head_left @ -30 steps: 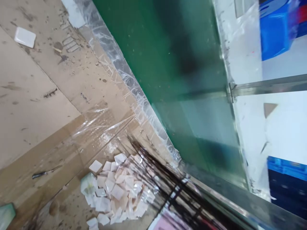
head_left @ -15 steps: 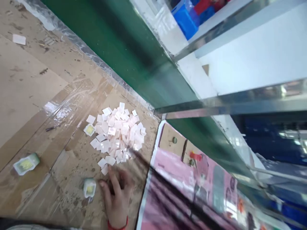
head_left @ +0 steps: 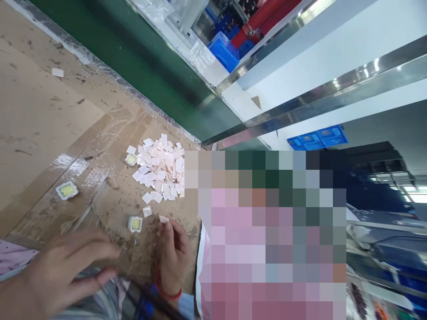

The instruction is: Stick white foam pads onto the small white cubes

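My right hand [head_left: 175, 249], a red band around its wrist, pinches a small pale square [head_left: 163, 219] between thumb and fingertips. Beyond it lies a heap of thin white-pink squares [head_left: 160, 166], with one loose square [head_left: 147, 211] at its near side. Just left of my right hand, a small white holder with a yellow centre [head_left: 135, 224] sits on the cardboard. My left hand [head_left: 73, 271] hovers at the lower left, slightly blurred, thumb and fingers apart and nothing visible between them. Two similar holders are one farther left [head_left: 67, 190] and one touching the heap [head_left: 131, 159].
Taped brown cardboard [head_left: 43, 129] covers the work surface. A green wall panel [head_left: 133, 66] borders its far side. Metal rails [head_left: 333, 89] and a blue bin [head_left: 223, 51] are beyond. A pixelated patch hides the right middle.
My right hand has drawn back from the heap's near edge and now holds a square. My left hand has come into view at the lower left. The camera view has shifted.
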Demonstrator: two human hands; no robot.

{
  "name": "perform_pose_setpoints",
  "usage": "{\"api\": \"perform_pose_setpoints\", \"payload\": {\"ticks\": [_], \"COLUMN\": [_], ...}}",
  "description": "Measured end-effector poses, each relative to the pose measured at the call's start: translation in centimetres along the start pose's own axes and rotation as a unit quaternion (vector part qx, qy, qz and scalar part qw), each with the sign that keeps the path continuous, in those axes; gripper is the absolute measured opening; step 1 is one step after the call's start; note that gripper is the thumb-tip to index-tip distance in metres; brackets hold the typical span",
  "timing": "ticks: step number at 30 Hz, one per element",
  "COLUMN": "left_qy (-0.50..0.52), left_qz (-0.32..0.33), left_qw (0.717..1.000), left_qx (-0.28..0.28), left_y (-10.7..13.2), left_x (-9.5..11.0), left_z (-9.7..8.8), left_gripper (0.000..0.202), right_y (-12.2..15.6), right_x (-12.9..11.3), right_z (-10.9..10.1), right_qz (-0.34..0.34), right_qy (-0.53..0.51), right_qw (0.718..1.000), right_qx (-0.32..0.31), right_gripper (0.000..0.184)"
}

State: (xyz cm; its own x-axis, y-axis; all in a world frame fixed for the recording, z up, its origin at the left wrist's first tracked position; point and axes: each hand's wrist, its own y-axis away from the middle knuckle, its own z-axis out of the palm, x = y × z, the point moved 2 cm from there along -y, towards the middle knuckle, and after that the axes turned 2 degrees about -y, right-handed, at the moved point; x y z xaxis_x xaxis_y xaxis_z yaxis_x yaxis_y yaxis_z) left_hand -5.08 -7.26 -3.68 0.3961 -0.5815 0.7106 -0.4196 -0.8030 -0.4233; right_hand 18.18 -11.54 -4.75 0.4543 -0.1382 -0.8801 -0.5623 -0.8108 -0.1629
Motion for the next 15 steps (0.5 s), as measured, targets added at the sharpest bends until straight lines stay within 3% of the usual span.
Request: {"api": "perform_pose_setpoints", "payload": {"ticks": [3,6,10,12,15], "left_qy": [-0.098,-0.108,-0.120,-0.121,-0.078], "left_qz": [0.051,0.049,0.029,0.014,-0.046], "left_qw": [0.993,0.991,0.989,0.988,0.989], "left_qx": [-0.035,-0.061,-0.086,-0.091,-0.117], "left_y": [-3.1,-3.9,-1.7,-0.4,1.1], "left_x": [-0.9,-1.8,-2.3,-2.3,-1.7], "left_z": [2.5,3.9,2.9,1.8,0.8], "left_gripper": [0.041,0.040,0.036,0.037,0.047], "right_y": [1.2,2.5,4.7,5.6,6.4], "right_x": [0.1,0.7,0.4,-0.4,-1.7], "right_z": [0.3,1.0,1.8,2.0,2.1], "right_qz": [0.065,0.155,0.302,0.330,0.323], "right_qy": [-0.076,-0.188,-0.290,-0.302,-0.302], "right_qw": [0.995,0.969,0.908,0.894,0.896], "right_qx": [0.006,-0.026,-0.035,-0.030,-0.049], "right_gripper": [0.035,0.043,0.043,0.043,0.038]}}
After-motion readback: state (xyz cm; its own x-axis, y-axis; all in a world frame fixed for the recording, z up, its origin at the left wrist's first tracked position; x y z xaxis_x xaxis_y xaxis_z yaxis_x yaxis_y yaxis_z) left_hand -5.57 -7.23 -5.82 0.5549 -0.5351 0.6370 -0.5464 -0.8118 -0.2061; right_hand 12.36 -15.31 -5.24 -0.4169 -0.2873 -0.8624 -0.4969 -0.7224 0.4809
